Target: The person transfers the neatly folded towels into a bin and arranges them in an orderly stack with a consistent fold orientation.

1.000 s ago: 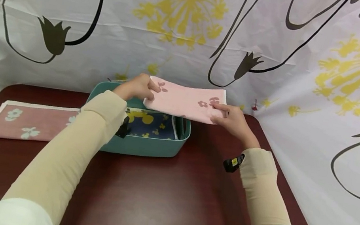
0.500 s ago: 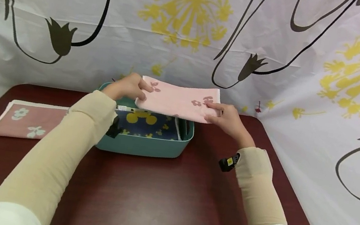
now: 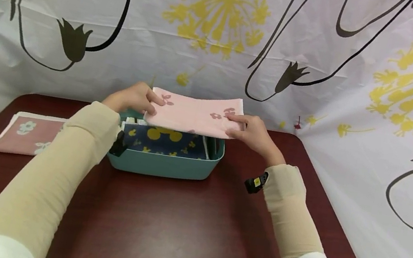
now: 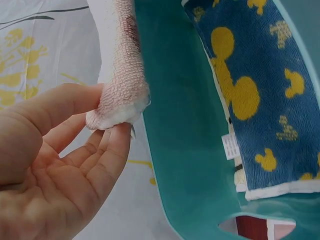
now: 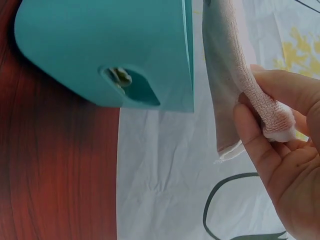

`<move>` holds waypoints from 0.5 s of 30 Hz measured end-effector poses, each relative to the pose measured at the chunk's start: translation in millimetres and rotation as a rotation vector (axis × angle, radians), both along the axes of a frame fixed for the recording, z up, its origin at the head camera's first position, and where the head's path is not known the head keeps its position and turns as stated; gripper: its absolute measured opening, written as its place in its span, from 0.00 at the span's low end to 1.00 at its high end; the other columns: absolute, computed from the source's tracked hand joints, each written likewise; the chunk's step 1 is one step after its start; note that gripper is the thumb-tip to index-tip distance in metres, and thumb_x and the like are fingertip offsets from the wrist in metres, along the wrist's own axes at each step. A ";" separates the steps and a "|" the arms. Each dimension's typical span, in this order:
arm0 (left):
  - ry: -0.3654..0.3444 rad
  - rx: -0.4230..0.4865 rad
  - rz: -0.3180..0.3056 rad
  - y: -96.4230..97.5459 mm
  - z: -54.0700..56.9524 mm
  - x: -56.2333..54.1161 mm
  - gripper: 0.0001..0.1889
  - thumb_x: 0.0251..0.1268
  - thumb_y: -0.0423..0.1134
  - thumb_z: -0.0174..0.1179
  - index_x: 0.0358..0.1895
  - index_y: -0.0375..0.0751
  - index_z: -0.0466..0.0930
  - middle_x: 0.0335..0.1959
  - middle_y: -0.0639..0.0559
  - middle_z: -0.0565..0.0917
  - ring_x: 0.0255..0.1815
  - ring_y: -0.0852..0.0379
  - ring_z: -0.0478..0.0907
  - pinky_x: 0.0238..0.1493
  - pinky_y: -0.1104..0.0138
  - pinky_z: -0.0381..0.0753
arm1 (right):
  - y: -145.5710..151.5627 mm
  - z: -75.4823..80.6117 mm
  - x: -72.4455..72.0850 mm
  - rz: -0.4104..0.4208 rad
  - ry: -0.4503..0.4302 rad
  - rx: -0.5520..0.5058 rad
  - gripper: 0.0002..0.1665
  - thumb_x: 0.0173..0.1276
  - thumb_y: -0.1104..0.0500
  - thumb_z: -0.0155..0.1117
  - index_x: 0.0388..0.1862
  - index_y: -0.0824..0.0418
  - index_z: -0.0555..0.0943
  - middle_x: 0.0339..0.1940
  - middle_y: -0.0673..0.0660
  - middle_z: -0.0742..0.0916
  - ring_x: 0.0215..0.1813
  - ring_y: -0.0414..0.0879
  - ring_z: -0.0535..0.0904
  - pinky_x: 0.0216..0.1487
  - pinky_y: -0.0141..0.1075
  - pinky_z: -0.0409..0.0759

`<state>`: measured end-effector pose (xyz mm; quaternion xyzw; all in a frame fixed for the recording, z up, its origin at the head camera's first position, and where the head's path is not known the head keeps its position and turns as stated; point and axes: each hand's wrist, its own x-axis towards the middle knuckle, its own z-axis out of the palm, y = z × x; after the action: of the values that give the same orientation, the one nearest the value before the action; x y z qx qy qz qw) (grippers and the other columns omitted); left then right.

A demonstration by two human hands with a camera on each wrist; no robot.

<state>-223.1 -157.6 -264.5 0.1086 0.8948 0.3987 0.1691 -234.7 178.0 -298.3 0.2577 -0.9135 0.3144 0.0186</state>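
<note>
A folded light pink towel [image 3: 192, 113] with darker pink flowers is held up over the back of a teal basket [image 3: 166, 167]. My left hand [image 3: 134, 98] pinches its left end between thumb and fingers; in the left wrist view the towel's end [image 4: 120, 95] shows thick terry pile. The opposite end is pinched by my right hand [image 3: 255, 134], and a loose corner hangs below the fingers in the right wrist view. Inside the basket lies a folded navy towel [image 4: 260, 95] with yellow mouse-head shapes, beside the basket's bare inner floor. A white label sticks out at its edge.
Left of the basket, a darker pink folded towel [image 3: 29, 134] with pale flowers lies on the reddish-brown table [image 3: 165, 223], partly behind my left sleeve. A white patterned curtain [image 3: 144, 12] hangs right behind the table. The basket has an oval handle hole [image 5: 137, 87] at its end.
Both hands have carried the light pink towel a little to the left over the basket. More of the navy towel's left part now shows. The grip on both ends stays the same.
</note>
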 end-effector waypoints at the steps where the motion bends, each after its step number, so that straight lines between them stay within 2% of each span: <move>1: -0.001 0.001 0.001 -2.2 0.2 0.6 0.21 0.60 0.25 0.56 0.58 0.32 0.72 0.62 0.37 0.67 0.62 0.43 0.63 0.50 0.55 0.73 | -2.1 0.6 0.2 0.002 -0.004 0.001 0.27 0.59 0.57 0.67 0.58 0.57 0.76 0.24 0.59 0.76 0.20 0.45 0.59 0.24 0.36 0.61; 6: 0.013 -0.016 0.003 -12.7 -0.1 2.4 0.21 0.59 0.27 0.57 0.58 0.33 0.73 0.63 0.37 0.67 0.60 0.43 0.65 0.49 0.55 0.73 | -10.9 1.8 0.9 0.006 -0.024 0.005 0.26 0.59 0.56 0.68 0.58 0.55 0.77 0.22 0.58 0.75 0.18 0.43 0.56 0.23 0.36 0.60; 10: 0.008 -0.027 0.008 -19.9 -0.2 5.8 0.21 0.58 0.27 0.58 0.57 0.33 0.74 0.63 0.36 0.66 0.59 0.42 0.65 0.50 0.53 0.72 | -18.7 1.5 1.4 0.030 -0.026 0.002 0.26 0.59 0.56 0.67 0.57 0.57 0.77 0.15 0.56 0.73 0.15 0.42 0.53 0.21 0.35 0.58; 15: -0.002 -0.038 0.006 -28.5 -0.4 10.5 0.21 0.58 0.27 0.58 0.57 0.32 0.74 0.64 0.34 0.63 0.61 0.40 0.63 0.50 0.53 0.72 | -27.6 0.3 2.9 0.048 -0.022 0.008 0.25 0.57 0.56 0.69 0.55 0.56 0.79 0.20 0.57 0.72 0.15 0.43 0.54 0.20 0.35 0.57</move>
<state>-212.6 -186.1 -264.9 0.1021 0.9023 0.3825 0.1706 -231.8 150.4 -298.0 0.2760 -0.9084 0.3140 0.0001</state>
